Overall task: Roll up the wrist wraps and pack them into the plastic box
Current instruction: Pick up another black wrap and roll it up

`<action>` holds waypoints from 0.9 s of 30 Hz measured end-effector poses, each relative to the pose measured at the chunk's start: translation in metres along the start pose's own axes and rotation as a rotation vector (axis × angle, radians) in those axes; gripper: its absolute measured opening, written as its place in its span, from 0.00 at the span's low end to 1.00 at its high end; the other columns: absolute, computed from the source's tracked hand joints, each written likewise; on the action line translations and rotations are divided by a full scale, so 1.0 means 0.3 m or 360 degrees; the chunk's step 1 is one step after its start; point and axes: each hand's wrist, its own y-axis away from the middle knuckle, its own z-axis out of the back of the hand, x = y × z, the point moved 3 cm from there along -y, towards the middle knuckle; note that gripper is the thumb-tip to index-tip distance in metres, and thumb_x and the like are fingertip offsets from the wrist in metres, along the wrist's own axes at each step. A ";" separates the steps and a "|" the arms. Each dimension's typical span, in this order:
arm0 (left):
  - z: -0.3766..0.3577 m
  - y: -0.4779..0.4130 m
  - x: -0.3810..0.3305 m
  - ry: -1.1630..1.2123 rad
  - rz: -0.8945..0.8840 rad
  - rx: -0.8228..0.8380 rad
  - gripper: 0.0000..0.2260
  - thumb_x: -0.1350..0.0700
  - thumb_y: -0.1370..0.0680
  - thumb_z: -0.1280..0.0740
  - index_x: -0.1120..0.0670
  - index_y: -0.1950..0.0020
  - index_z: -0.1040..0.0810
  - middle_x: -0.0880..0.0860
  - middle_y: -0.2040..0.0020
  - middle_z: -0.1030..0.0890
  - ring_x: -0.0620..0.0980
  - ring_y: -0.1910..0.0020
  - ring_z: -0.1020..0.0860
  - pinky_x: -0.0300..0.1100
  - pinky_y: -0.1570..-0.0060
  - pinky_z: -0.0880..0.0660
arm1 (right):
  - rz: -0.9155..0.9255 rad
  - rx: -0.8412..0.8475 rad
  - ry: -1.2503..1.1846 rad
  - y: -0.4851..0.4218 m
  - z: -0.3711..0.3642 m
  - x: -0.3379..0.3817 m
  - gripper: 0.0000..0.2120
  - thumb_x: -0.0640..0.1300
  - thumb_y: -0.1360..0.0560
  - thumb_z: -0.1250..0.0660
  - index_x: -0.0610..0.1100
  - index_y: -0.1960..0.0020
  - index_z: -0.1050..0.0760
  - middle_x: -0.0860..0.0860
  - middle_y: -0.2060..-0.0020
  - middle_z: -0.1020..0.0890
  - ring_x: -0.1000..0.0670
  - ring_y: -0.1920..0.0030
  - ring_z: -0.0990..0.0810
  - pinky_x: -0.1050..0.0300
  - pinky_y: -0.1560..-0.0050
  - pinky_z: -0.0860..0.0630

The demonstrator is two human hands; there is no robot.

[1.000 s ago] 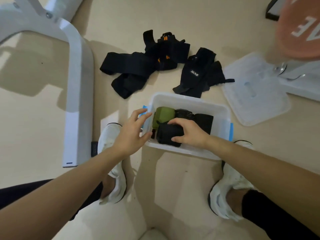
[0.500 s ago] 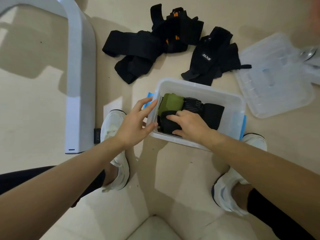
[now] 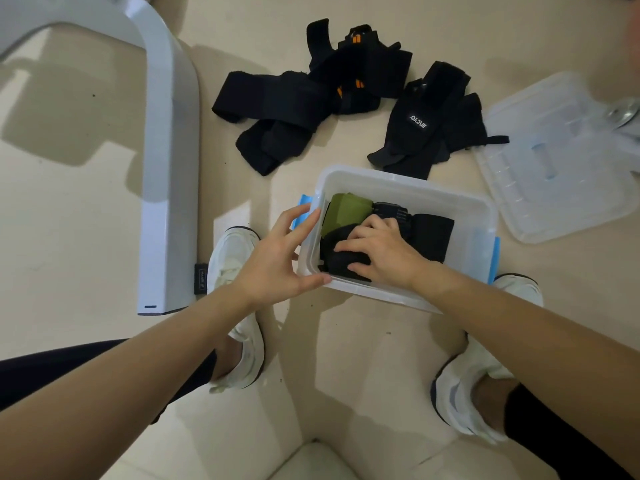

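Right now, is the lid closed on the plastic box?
No, the clear lid lies flat on the floor to the right of the open plastic box.

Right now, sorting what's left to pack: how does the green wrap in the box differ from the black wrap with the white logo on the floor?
The green wrap is rolled up; the logo wrap lies loose, unrolled. The green wrap sits inside the plastic box; the logo wrap lies on the floor beyond it.
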 end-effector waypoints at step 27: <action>0.031 -0.467 -0.151 -0.0439 0.0050 0.0241 0.20 0.41 0.19 0.35 0.39 0.27 0.28 0.40 0.34 0.23 0.43 0.35 0.29 0.41 0.35 0.29 | -0.0898 -0.0451 -0.0567 -0.015 0.408 -0.543 0.25 0.49 0.26 0.25 0.49 0.30 0.26 0.50 0.42 0.22 0.48 0.47 0.21 0.56 0.44 0.26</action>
